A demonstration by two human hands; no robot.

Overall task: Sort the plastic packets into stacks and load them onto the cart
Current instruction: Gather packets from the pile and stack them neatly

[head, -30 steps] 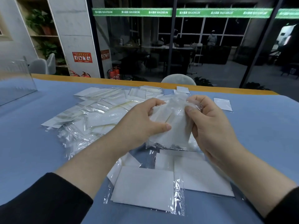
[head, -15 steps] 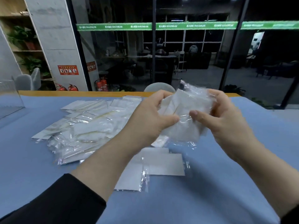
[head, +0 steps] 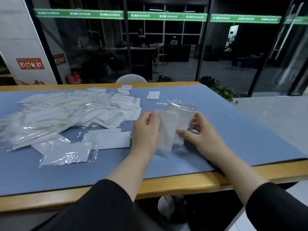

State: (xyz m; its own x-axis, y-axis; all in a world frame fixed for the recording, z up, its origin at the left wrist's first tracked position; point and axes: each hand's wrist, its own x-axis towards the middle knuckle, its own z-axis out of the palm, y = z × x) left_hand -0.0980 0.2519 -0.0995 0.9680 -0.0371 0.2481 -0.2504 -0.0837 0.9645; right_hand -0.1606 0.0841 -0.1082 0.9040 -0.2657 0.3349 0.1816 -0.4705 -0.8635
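Observation:
Both hands hold a small bundle of clear plastic packets point(head: 173, 124) with white inserts, low over the blue mat point(head: 241, 130) right of centre. My left hand point(head: 145, 129) grips the bundle's left edge; my right hand point(head: 198, 132) grips its right edge with the thumb across the front. The bundle is blurred at its lower end. A large loose pile of packets point(head: 63, 114) covers the mat's left half. Flat packets point(head: 108, 139) lie just left of my left hand, another point(head: 66, 155) nearer the front.
A single white packet point(head: 153, 95) and two small ones point(head: 125, 89) lie near the table's far edge. The wooden table edge point(head: 183, 182) runs in front of me. A grey ledge point(head: 275, 117) adjoins on the right. Glass walls stand behind. No cart is in view.
The hands have brought the bundle down from chest height to just above the mat, right of the flat packets. The view has swung rightward and down.

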